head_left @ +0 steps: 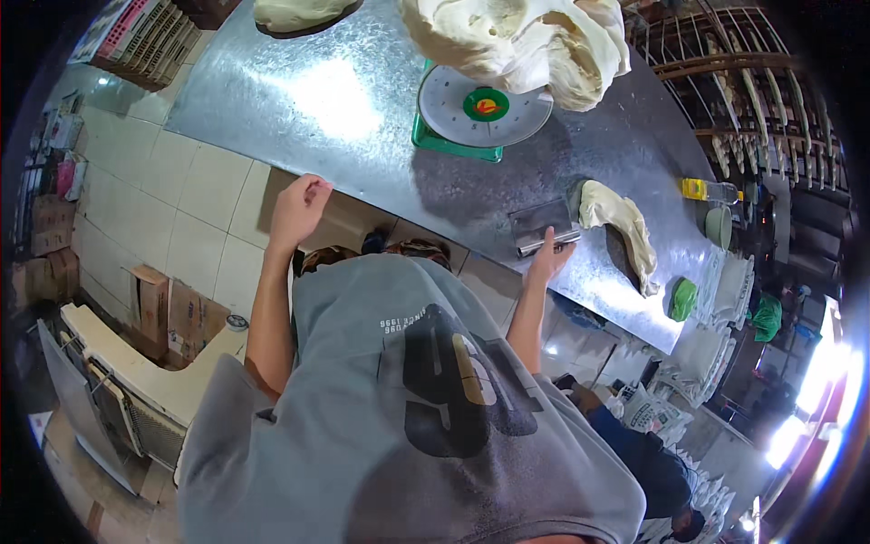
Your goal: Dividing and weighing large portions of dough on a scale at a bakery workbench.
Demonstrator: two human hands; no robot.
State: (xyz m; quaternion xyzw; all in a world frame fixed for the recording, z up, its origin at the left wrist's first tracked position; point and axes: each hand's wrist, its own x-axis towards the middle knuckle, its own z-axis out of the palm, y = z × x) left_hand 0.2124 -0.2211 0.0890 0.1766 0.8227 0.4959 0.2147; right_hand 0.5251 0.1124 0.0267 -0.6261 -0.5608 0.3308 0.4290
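My right hand (546, 259) grips the rolled handle of a metal dough scraper (536, 223), its flat blade lying on or just over the metal table. Right of the blade, a long curved strip of pale dough (623, 225) rests on the tabletop. My left hand (302, 210) hovers by the table's near edge, fingers curled in, with nothing visible in it. Farther back stands a green dial scale (435, 138) with a large mass of dough (517, 41) heaped on top. Another lump of dough (304, 13) sits at the far left of the table.
The metal table (263, 109) runs across in front of me. A yellow-labelled bottle (711, 190), a bowl (719, 227) and a green bundle (683, 299) are at its right end. A slatted rack (734, 82) stands behind. Another person (648, 462) is at lower right.
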